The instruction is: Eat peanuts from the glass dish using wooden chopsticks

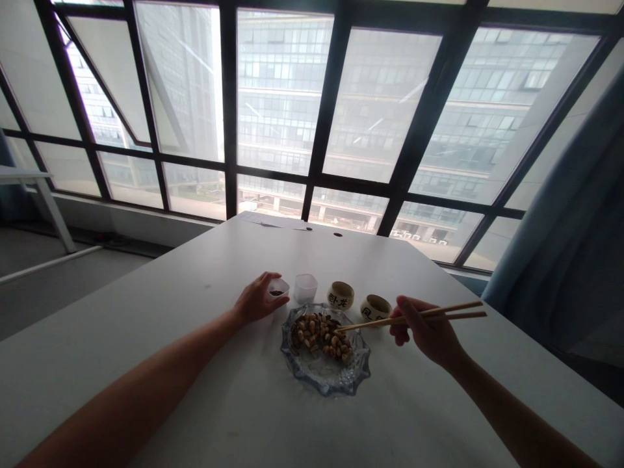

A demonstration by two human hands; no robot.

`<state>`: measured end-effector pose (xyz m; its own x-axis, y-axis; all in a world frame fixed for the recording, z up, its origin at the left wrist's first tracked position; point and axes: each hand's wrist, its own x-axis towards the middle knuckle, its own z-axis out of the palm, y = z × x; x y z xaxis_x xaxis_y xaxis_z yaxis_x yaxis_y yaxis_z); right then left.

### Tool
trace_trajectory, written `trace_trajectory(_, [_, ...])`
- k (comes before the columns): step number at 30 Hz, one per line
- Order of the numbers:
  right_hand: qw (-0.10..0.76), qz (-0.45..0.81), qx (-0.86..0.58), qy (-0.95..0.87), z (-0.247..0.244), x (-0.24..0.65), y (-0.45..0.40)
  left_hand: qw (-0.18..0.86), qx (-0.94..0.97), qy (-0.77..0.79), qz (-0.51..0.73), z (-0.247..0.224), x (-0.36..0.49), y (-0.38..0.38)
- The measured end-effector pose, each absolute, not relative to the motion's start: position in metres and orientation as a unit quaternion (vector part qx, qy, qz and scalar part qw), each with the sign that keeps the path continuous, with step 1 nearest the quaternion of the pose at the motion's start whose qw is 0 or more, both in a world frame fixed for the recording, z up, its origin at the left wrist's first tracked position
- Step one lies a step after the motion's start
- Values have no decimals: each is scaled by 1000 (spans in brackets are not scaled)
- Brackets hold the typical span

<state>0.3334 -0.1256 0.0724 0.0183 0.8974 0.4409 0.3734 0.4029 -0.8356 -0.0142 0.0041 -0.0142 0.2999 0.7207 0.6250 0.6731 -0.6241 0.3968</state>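
My right hand [424, 328] holds a pair of wooden chopsticks [375, 323], their tips among the nuts [312, 330] in a scalloped glass bowl [325, 385]. The nuts look like pistachios, with darker seeds or nuts mixed in. To the left, my left hand [258, 298] is curled round a small clear plastic cup [281, 285] with some dark bits at its bottom. A second clear plastic cup [306, 288] stands just right of it. Two small cream ceramic cups with black characters, one behind the bowl [340, 297] and one by my right hand [374, 308], complete the row.
All this stands on a white table [234, 403]. Near its far edge lie a sheet of paper [273, 221] and a small dark round spot [337, 234]. Large windows rise behind; a blue curtain [560, 227] hangs at right. Another white table [24, 173] stands far left.
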Motion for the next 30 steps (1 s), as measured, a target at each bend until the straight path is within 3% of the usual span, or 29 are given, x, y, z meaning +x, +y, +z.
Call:
trace_trajectory(20, [519, 275, -479, -652, 57, 319, -138, 38, 813, 433, 389, -10, -14, 1])
trace_trajectory(25, [585, 314, -482, -571, 45, 319, -131, 37, 812, 434, 388, -11, -14, 1])
trace_trajectory(30, [669, 446, -478, -354, 21, 316, -119, 31, 811, 437, 388, -9, -14, 0])
